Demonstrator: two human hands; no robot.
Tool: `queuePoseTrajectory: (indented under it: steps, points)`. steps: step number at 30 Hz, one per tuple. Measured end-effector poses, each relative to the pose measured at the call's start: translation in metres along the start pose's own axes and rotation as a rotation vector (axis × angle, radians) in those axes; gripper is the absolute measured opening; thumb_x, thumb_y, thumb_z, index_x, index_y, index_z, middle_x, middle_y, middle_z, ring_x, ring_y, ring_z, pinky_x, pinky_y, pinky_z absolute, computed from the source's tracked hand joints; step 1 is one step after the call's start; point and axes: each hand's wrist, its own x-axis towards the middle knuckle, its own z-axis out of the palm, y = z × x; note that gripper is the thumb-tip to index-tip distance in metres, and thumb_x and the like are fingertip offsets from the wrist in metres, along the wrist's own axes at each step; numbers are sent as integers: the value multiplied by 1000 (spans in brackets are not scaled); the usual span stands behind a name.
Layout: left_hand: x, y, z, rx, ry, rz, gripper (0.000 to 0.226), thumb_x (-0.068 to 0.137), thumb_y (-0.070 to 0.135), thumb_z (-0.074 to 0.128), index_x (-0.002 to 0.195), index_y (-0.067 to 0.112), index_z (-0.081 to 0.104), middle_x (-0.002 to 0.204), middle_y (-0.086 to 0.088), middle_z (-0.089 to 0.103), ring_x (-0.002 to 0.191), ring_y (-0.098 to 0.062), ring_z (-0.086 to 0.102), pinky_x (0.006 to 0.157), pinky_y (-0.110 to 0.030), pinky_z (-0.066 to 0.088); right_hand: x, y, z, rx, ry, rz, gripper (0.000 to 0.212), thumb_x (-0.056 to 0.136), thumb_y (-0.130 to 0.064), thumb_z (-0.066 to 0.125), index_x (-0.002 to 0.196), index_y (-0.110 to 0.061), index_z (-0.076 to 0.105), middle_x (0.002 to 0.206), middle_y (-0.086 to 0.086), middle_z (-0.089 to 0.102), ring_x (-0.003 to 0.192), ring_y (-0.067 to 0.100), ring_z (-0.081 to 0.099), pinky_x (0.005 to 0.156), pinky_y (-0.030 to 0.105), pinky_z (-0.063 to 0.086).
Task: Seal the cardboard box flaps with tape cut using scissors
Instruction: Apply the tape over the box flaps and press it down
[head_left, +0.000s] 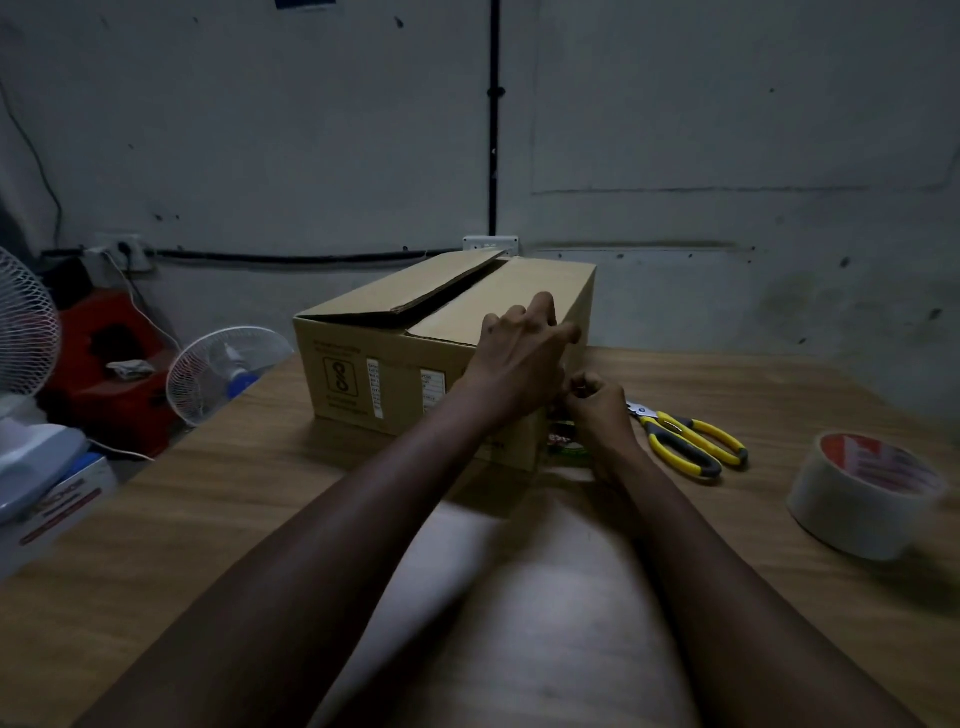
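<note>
flaps unsealed: left hand (519, 353) spread flat on cardboard box (415, 358), right hand (597, 410) pinched beside it, contents unclear; next likely needs scissors (685, 439).

2 white fans (224, 371) left | red bin? (111, 364) | wall outlet (490, 243)

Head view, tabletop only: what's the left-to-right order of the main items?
Brown cardboard box with one flap lifted → right hand at the box's near right corner → yellow-and-grey handled scissors → roll of clear packing tape with a red-printed core. The left hand overlaps the box, so it is left out.
</note>
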Motion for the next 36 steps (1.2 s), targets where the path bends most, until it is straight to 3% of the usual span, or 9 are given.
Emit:
queuePoseTrajectory:
  steps: [4,8,13,16,20,23,26,31,36]
  points:
    - [19,1,-6,-21,-26,-39,62,75,27,72,131,18,48,113,-15,53,90,-34,59,71,-39,51,3,2,3,-1,38,5,24,91,-18,62,68,-17,59,74,12,64,70,25,60,63,37,50]
    - [34,-9,-10,-22,-31,-15,38,75,21,70,113,24,66,103,-6,63,86,-22,57,64,-29,40,9,8,8,11,53,70,28,91,-33,61,67,-20,60,71,5,63,67,24,58,63,39,50]
    - [46,-27,-20,-126,-88,29,18,79,32,68,96,30,73,89,9,72,83,-10,62,71,-27,49,7,6,6,81,-13,96,31,93,-37,58,72,-15,59,61,4,59,54,23,55,58,38,49]
    - [38,-40,-16,-249,-67,-10,19,87,37,63,101,28,72,95,8,72,87,-9,62,72,-26,44,5,-22,6,284,39,94,36,97,-31,51,68,-11,53,48,0,53,47,22,50,48,28,42]
    - [29,-46,-5,-416,-112,-96,23,94,27,54,111,32,68,109,0,58,98,-17,53,74,-30,39,-4,-64,6,423,39,12,42,97,-37,44,64,-13,52,53,2,47,47,17,45,47,25,38]
    - [31,-43,-1,-309,-197,-170,29,96,36,45,122,39,58,131,-8,47,121,-29,40,95,-44,31,-9,-73,11,473,-13,-35,44,98,-35,40,62,-12,51,53,2,45,47,17,41,48,25,33]
    - [30,-42,2,-184,-288,-251,42,98,45,31,138,39,40,147,-12,33,133,-34,29,104,-52,19,-8,-68,21,455,-17,-50,43,98,-31,40,60,-13,51,48,-2,46,43,15,40,45,23,31]
    - [32,-42,-1,-181,-428,-293,50,98,41,28,148,36,23,155,-13,24,137,-36,26,108,-56,17,-6,-43,28,463,57,12,40,98,-29,38,60,-17,45,44,-7,39,39,9,32,43,22,23]
    - [31,-43,-2,-163,-441,-287,51,98,42,27,149,36,21,156,-13,22,140,-35,23,109,-56,15,-4,-28,19,625,178,61,41,96,-28,37,60,-14,50,44,-3,51,41,13,46,47,24,34]
